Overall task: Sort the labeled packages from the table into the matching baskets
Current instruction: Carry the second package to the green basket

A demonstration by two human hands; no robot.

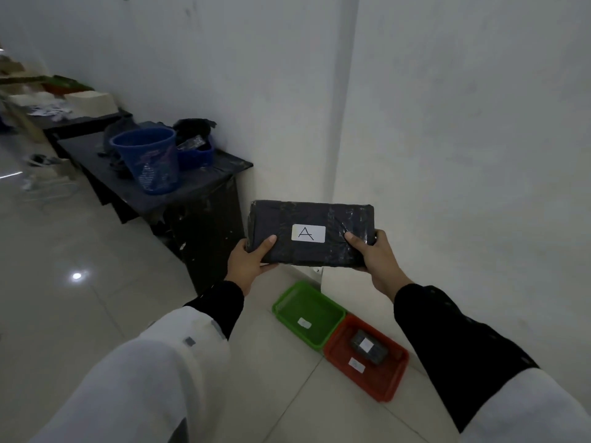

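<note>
I hold a flat black wrapped package (319, 219) with a white label reading "A" up in front of me. My left hand (249, 263) grips its lower left corner and my right hand (374, 257) grips its lower right corner. Below it on the floor, against the wall, stands a green basket (289, 302) with a small white label inside. Touching it on the right is a red basket (396, 375) that holds one small dark package (367, 346) and a white label.
A dark table (192, 190) stands to the left against the wall, with a blue bucket (148, 161) and a blue bowl of dark items (195, 155). More tables with white boxes (92, 102) run further back. The floor is glossy tile.
</note>
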